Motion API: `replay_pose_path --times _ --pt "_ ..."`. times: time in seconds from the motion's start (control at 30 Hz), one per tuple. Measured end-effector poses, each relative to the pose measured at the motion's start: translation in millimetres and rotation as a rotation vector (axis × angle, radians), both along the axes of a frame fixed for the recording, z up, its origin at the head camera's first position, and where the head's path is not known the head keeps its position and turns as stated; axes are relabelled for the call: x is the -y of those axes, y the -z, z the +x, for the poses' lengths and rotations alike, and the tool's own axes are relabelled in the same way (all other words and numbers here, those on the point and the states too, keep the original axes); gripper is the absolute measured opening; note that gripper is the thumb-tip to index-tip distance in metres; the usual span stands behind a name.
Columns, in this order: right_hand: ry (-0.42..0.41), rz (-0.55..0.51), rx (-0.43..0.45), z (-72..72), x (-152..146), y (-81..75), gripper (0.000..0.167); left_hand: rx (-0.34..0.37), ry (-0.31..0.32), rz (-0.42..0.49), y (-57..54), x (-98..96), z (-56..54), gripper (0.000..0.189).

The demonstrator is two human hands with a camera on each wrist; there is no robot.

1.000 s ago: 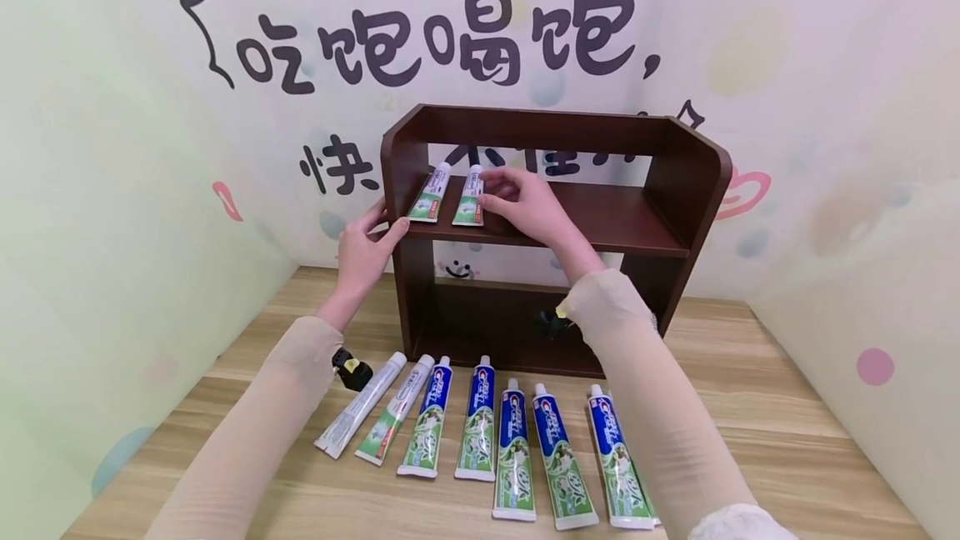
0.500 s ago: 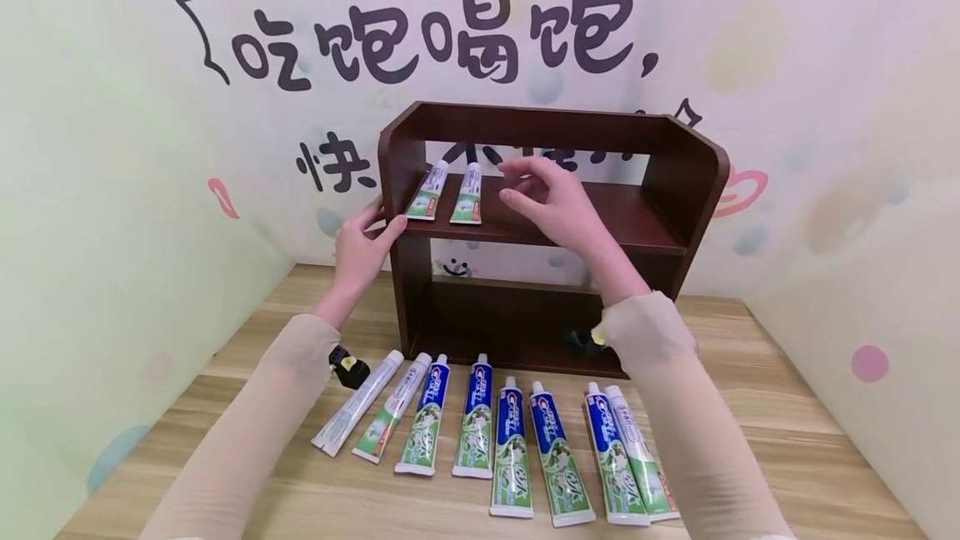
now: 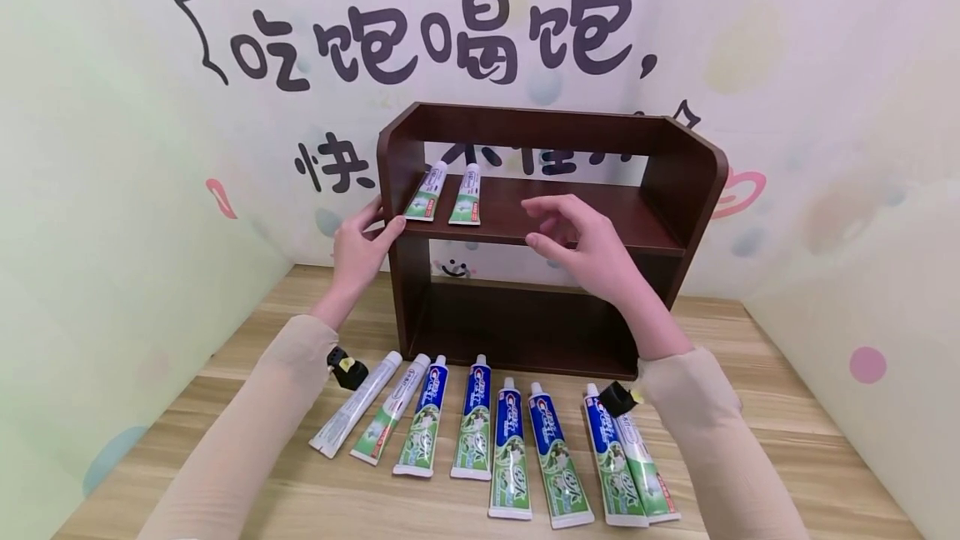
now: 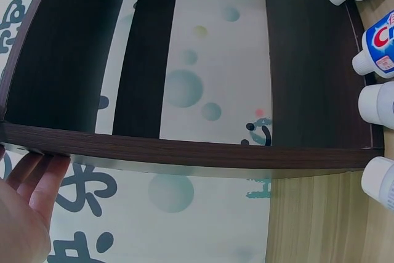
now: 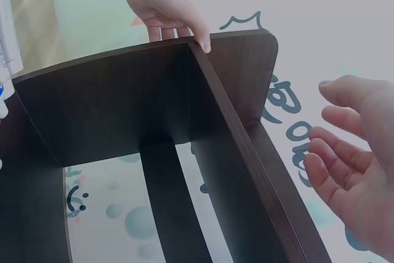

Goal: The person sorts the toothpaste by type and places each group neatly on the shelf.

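A dark brown two-tier shelf (image 3: 540, 269) stands on the table. On its upper board, towards the left, two white-and-green toothpaste tubes (image 3: 426, 192) lie side by side, slightly apart. My left hand (image 3: 362, 252) holds the shelf's left side panel; in the right wrist view its thumb lies over the front edge and the fingers are on the outer face. My right hand (image 3: 588, 244) hovers in front of the upper board, right of the tubes. Its fingers are loosely bent with nothing between them, as the right wrist view of that right hand (image 5: 363, 164) also shows.
Before the shelf, a row of toothpaste tubes lies on the wooden table (image 3: 750, 407): several blue-and-green ones (image 3: 510, 448), a white-and-green one (image 3: 392, 411) and a whitish one (image 3: 356, 404) on the left. At the right another white-and-green tube (image 3: 647, 473) overlaps a blue-and-green one.
My right hand has come away from the second tube on the upper board and moved right and down. That tube stays on the board. The left hand keeps its place on the shelf.
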State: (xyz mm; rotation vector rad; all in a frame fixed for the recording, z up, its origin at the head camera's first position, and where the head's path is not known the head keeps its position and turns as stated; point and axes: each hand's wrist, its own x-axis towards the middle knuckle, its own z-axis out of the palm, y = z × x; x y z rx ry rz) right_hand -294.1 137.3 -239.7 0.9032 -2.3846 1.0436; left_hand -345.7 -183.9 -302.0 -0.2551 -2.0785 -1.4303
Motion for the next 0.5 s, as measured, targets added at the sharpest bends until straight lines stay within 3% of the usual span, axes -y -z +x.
replay_pose_path --times 0.3,0.5 --pt "0.006 -0.002 -0.061 19.7 -14 14.4 0.045 0.004 -0.001 0.001 0.3 0.4 -0.2 0.053" --pt "-0.011 0.004 -0.083 32.1 -23 32.0 0.046 0.014 -0.004 0.002 1.4 0.4 -1.5 0.054"
